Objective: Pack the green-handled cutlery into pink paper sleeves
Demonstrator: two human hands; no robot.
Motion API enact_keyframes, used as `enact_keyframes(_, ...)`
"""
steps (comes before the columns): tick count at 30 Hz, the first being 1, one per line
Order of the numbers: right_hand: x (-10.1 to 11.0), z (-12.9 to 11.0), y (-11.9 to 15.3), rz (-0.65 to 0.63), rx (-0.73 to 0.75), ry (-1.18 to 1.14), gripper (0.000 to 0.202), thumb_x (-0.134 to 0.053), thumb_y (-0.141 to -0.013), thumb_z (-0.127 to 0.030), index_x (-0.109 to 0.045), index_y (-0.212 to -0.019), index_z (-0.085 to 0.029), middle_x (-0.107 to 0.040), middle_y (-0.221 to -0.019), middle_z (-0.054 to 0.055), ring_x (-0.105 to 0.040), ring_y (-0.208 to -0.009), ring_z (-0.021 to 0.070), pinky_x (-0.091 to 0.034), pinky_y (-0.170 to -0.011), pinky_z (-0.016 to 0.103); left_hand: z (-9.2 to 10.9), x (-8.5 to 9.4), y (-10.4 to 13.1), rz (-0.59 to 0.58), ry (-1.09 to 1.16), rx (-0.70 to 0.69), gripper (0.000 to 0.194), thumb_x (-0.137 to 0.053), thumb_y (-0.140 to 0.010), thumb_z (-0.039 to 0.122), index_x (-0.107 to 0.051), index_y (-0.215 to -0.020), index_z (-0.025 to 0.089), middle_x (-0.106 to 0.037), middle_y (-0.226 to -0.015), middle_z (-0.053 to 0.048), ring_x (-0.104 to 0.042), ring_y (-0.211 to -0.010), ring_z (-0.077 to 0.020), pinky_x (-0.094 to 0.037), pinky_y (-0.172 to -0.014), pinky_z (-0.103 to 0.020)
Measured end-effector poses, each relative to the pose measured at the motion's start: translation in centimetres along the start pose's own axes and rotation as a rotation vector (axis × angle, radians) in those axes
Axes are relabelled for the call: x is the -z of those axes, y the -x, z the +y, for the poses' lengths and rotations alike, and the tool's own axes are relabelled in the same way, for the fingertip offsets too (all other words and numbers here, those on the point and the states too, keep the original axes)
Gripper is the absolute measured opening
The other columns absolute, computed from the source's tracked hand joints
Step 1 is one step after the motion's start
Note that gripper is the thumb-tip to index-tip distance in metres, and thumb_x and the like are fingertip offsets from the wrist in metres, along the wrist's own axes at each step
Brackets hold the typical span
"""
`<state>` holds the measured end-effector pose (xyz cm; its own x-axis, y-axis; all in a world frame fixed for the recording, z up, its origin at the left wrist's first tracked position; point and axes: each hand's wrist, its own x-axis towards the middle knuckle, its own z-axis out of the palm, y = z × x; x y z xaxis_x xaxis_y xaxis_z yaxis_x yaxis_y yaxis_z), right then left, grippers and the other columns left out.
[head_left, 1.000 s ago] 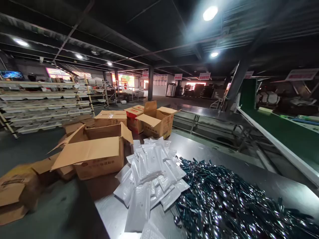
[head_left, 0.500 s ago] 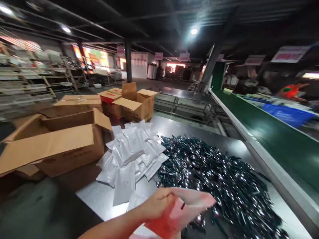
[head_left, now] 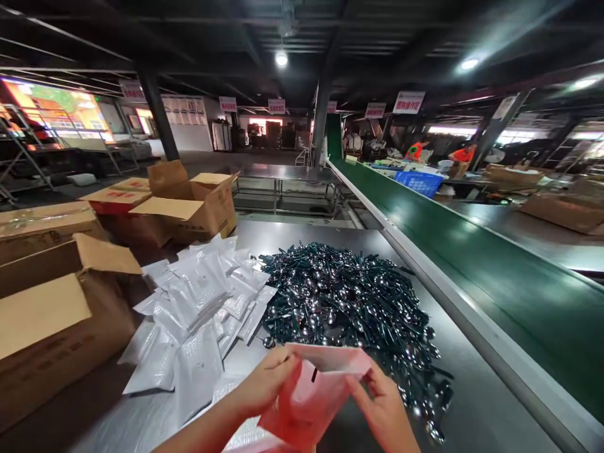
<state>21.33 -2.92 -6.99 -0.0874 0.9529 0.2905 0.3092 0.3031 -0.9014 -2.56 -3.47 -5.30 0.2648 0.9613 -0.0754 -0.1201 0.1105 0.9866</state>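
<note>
A red and white plastic bag (head_left: pixel 314 399) hangs between my hands at the bottom middle, its mouth spread apart at the top. My left hand (head_left: pixel 268 380) pinches the left edge of the mouth. On the opposite edge, my right hand (head_left: pixel 377 402) grips with thumb and fingers. Just beyond the bag lies a big heap of spoons (head_left: pixel 340 289) with shiny metal bowls and dark green handles. Beside my left forearm, white padded packets (head_left: pixel 198 302) are piled on the metal table (head_left: pixel 467 402). The inside of the bag cannot be made out.
Open cardboard boxes (head_left: pixel 189 204) stand at the left, a larger one (head_left: pixel 61 314) nearest. A green conveyor belt (head_left: pixel 453 239) with a pale metal edge runs along the right. Beyond it are a blue basket (head_left: pixel 419 182) and people in orange (head_left: pixel 415 151).
My right hand now shows, holding the right edge of the bag, and the bag's mouth is spread between both hands. The view has turned right, so boxes and packets sit further left.
</note>
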Motion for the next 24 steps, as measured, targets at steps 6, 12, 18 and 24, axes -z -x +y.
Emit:
enact_keyframes(6, -0.7, -4.8, -0.9, -0.093, 0.293, 0.083, 0.021, -0.065, -0.083, -0.030, -0.078, -0.099, -0.030, -0.078, -0.092, 0.004, -0.075, -0.080, 0.0237, -0.061, -0.074, 0.028, 2.2, 1.4, 1.4, 0.028, -0.225, -0.222, 0.046, -0.051, -0.087, 0.057, -0.076, -0.101, 0.021, -0.075, -0.103, -0.009, -0.066, -0.094, -0.0243, -0.048, -0.090, -0.036)
enact_keyframes(12, 0.6, -6.0, -1.3, -0.173, 0.397, -0.118, 0.020, -0.065, -0.082, -0.026, -0.079, -0.093, -0.036, -0.076, -0.070, 0.001, -0.069, -0.056, 0.0185, -0.054, -0.051, 0.026, 4.9, 2.8, 2.5, -0.139, -0.331, -0.353, 0.031, -0.054, -0.090, 0.041, -0.077, -0.102, 0.026, -0.079, -0.090, -0.008, -0.071, -0.075, -0.0203, -0.050, -0.067, -0.027)
enact_keyframes(18, 0.9, -5.6, -0.7, -0.036, 0.312, -0.158, 0.036, -0.053, -0.087, -0.044, -0.078, -0.070, -0.025, -0.075, -0.074, 0.008, -0.070, -0.065, 0.0231, -0.055, -0.054, 0.030, 8.1, 2.8, 3.0, -0.363, -0.467, -0.507, 0.048, -0.036, -0.096, 0.040, -0.079, -0.091, 0.019, -0.075, -0.078, -0.012, -0.066, -0.067, -0.0199, -0.044, -0.064, -0.030)
enact_keyframes(24, -1.1, -5.7, 0.5, 0.109, 0.413, -0.004, 0.006, -0.069, -0.079, -0.027, -0.073, -0.083, -0.025, -0.073, -0.080, 0.005, -0.070, -0.073, 0.0221, -0.057, -0.063, 0.029, 7.0, 1.8, 2.8, -0.064, -0.548, -0.520, 0.026, -0.055, -0.088, 0.038, -0.069, -0.076, 0.019, -0.067, -0.066, -0.004, -0.058, -0.060, -0.0145, -0.042, -0.060, -0.026)
